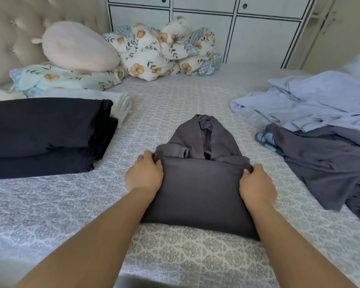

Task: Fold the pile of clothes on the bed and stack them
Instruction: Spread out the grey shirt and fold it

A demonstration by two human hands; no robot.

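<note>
A dark grey zip hoodie lies in the middle of the bed, its lower half folded up over the body and its hood pointing away from me. My left hand pinches the left corner of the folded edge. My right hand grips the right corner of that same edge. To the left sits a stack of folded dark navy clothes with a folded white piece behind it. On the right lies an unfolded pile: light blue garments over dark grey ones.
The bed carries a grey patterned cover. A floral duvet, a pink plush pillow and a floral pillow sit by the tufted headboard. White wardrobe doors stand behind the bed.
</note>
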